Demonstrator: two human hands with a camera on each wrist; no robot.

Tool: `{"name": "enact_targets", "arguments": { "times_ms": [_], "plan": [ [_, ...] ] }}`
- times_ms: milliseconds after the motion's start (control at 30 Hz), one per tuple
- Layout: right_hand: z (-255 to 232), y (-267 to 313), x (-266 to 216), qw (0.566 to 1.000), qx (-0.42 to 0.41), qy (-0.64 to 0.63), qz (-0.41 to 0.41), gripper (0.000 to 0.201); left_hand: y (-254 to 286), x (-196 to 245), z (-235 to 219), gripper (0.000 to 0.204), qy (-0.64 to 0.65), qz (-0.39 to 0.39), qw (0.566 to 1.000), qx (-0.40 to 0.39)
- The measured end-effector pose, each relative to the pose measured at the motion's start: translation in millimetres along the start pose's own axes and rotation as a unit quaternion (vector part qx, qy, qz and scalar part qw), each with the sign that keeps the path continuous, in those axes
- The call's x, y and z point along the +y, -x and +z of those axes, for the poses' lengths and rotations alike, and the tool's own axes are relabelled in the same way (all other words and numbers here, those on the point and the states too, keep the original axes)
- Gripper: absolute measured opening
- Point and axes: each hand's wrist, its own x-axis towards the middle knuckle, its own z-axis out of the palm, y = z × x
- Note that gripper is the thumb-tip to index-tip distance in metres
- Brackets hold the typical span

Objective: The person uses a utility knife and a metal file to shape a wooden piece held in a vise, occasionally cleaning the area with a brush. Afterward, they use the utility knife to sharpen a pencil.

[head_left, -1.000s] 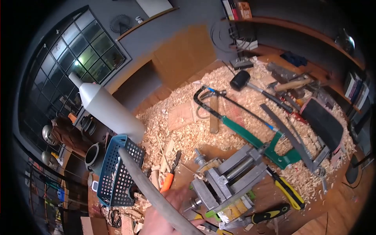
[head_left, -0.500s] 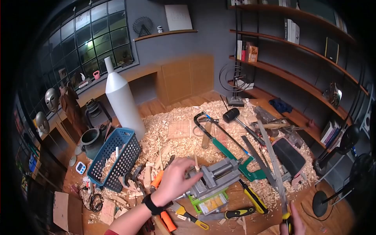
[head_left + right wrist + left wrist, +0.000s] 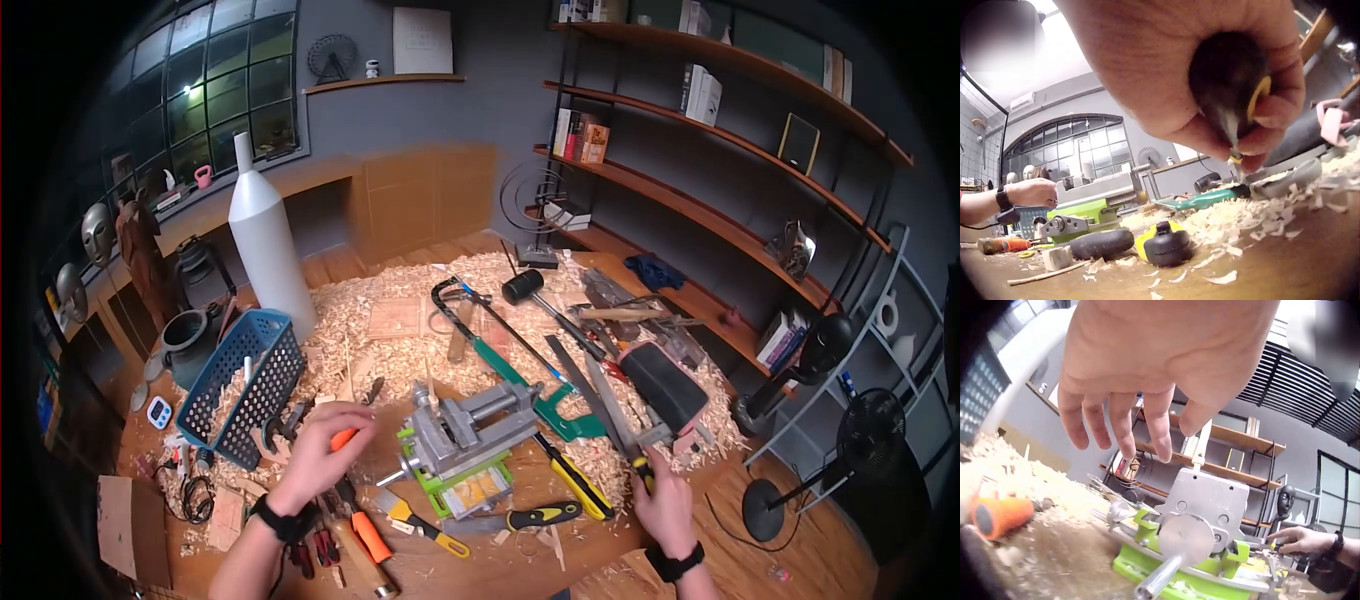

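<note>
A grey vise [image 3: 452, 432] on a green base holds a thin pale wooden stick [image 3: 1202, 445] upright in its jaws. To the left of it, my left hand [image 3: 328, 452] hovers with fingers apart and hanging down, holding nothing; the left wrist view shows it [image 3: 1160, 369] above the vise. My right hand [image 3: 665, 505] grips the black and yellow handle of a long file [image 3: 612, 412], right of the vise. The file's blade points away, beside another dark flat blade. In the right wrist view the fingers curl round the black handle [image 3: 1225, 78].
Wood shavings [image 3: 400, 350] cover the table's back. A green-framed hacksaw [image 3: 572, 425], black mallet [image 3: 523, 287] and black case [image 3: 665, 388] lie beyond the vise. A blue basket [image 3: 240, 395] and white bottle [image 3: 270, 245] stand left; yellow-handled tools [image 3: 580, 488] lie in front.
My left hand has drawn back from the stick, to the left of the vise. The file, earlier across the near view, is now at the right, lower over the table. The head view has shifted.
</note>
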Motion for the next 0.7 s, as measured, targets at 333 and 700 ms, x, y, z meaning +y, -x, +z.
{"name": "enact_targets", "arguments": {
  "times_ms": [333,700],
  "plan": [
    [3.5,-4.4,-14.6,0.986,0.021,0.137,-0.093,0.040,64.1,35.3,-35.2,0.027,-0.158,0.069,0.984,-0.036],
    [-9.5,18.2,-307.1,0.608,-0.270,-0.745,0.056,0.059,35.1,51.1,8.6,0.062,0.003,0.071,0.989,0.132]
  ]
}}
